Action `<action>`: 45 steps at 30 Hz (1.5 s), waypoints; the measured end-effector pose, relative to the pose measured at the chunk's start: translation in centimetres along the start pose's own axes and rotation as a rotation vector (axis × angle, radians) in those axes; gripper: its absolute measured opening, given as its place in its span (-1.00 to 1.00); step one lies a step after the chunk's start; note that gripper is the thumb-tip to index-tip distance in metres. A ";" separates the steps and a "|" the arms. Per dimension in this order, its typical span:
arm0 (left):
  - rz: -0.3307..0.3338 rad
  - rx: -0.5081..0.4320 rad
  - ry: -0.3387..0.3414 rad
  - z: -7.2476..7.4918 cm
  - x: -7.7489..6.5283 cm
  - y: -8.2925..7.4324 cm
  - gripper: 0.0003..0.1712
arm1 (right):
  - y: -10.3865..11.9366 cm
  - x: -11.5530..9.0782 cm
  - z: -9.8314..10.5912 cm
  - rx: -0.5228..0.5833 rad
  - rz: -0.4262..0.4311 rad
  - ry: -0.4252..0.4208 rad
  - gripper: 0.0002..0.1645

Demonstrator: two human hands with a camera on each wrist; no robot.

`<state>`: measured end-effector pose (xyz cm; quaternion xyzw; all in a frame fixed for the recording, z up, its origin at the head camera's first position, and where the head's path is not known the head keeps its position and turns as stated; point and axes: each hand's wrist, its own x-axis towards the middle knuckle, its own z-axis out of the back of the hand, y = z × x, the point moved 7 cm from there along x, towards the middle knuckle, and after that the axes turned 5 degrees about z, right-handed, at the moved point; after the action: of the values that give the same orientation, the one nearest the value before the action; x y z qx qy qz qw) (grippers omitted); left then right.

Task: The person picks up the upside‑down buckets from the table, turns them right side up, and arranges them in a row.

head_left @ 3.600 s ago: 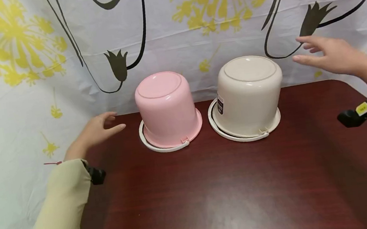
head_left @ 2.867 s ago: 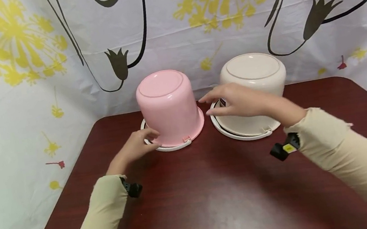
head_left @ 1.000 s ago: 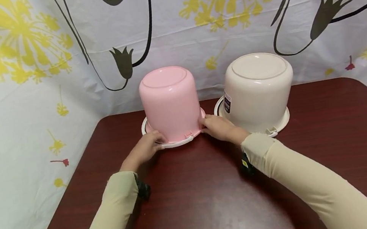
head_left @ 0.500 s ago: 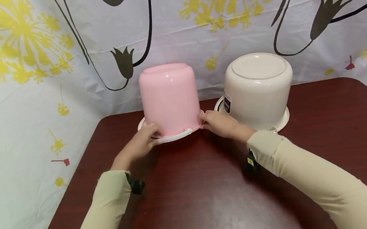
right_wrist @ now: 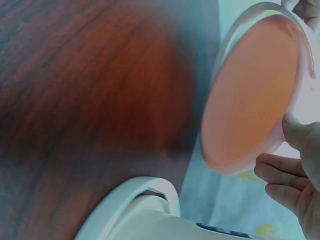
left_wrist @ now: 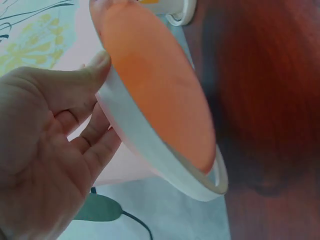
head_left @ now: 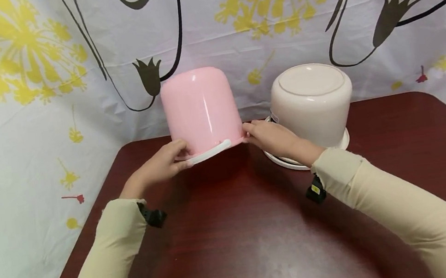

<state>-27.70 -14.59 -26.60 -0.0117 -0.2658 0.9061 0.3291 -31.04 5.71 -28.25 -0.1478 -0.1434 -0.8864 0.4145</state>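
Note:
An upside-down pink bucket [head_left: 202,109] is held off the table, leaning a little, its open mouth facing down. My left hand [head_left: 161,163] pinches the left side of its rim together with the white handle [head_left: 212,152], thumb on one side and fingers on the other. At the right side of the rim, my right hand [head_left: 275,139] grips between thumb and fingers. Both wrist views look into the bucket's hollow inside [right_wrist: 250,95], where nothing is seen. To the right, a cream bucket [head_left: 312,100] stands upside down on the table, partly hidden by my right hand.
The dark red-brown wooden table [head_left: 235,239] spreads out in front of me. Behind it and to the left hangs a white cloth [head_left: 303,45] printed with yellow and dark flowers. The cream bucket's handle [right_wrist: 117,207] lies around its rim, close to my right hand.
Both hands came in from the sides to the pink bucket's rim, took hold, and raised it off the table, its left side now lower. The cream bucket stays put.

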 end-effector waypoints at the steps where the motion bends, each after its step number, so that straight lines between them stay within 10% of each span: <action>1: 0.009 -0.014 0.005 0.2 0.0 -0.1 -0.79 | 0.0 0.1 0.3 -0.013 0.000 -0.004 -0.83; 26: -0.094 -0.321 -0.005 3.8 1.4 -4.1 -0.75 | 0.0 1.6 8.0 0.000 -0.011 -0.058 -0.82; 45: -0.098 -0.743 -0.098 4.8 1.0 -3.4 -0.85 | 0.0 3.1 10.3 0.050 -0.001 -0.157 -0.80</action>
<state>-27.42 -14.07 -20.69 -0.0741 -0.5920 0.7305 0.3323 -31.48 7.40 -17.64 -0.2061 -0.1977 -0.8685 0.4052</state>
